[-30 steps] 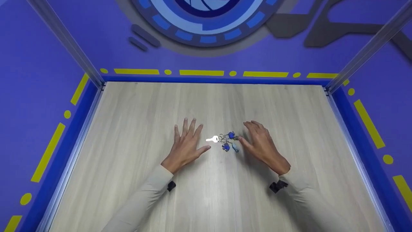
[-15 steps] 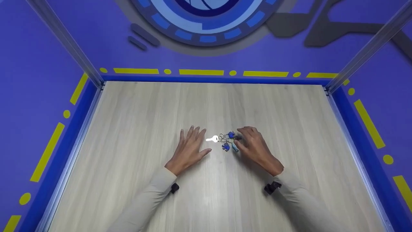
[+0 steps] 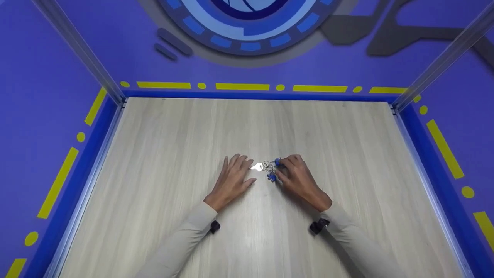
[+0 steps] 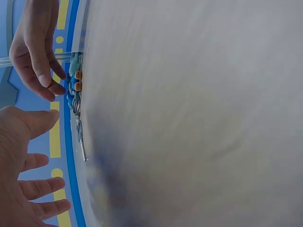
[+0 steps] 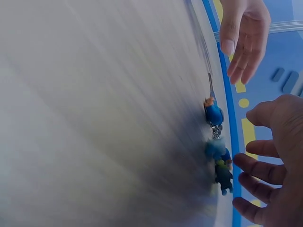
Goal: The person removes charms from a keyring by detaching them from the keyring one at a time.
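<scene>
Left hand and right hand flank the key, which lies on the desk, joined to linked rings on its right. Left fingers are spread and loosely bent, holding nothing, tips just beside the key's narrow end. Right fingers, gently curved with a gap to the thumb, arch over the charms beyond the rings; they seem to grip nothing, though contact is hard to judge.

One blue charm lies nearer the person than the key. Because everything is linked, pinching only one charm could drag the others, swing the key round or tangle the chains; a brush from the left fingertips might nudge the key.

From the head, the right hand hides the pale blue charm and green charm; the right wrist view shows both, softly blurred. A left finger may cover the key's tip.
</scene>
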`<control>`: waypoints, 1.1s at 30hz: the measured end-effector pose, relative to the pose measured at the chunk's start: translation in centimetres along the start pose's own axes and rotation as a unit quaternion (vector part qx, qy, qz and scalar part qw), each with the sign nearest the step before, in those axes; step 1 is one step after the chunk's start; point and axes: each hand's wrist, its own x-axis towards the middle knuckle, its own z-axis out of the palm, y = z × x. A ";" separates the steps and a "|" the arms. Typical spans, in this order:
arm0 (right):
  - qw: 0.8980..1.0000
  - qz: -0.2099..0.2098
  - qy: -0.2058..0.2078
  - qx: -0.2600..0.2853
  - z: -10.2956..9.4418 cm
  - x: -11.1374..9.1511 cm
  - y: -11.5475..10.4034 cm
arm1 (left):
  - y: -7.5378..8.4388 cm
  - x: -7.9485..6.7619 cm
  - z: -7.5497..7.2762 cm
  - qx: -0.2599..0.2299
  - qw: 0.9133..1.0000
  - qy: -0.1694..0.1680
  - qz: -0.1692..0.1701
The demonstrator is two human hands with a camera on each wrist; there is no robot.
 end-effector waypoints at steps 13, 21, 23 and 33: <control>0.999 0.027 -0.019 -0.026 1.5 0.0 -0.4 | 0.9 1.1 1.7 -0.014 1.000 -0.006 0.013; 0.999 0.026 -0.005 -0.034 2.4 0.4 -0.5 | 1.5 1.8 2.7 -0.008 0.999 0.025 0.029; 0.999 0.028 -0.005 -0.033 2.5 0.4 -0.4 | 1.3 1.9 3.5 -0.008 0.999 0.036 0.034; 0.997 0.060 -0.007 -0.047 2.8 0.8 -0.8 | 2.2 2.7 4.0 -0.003 0.999 0.045 0.015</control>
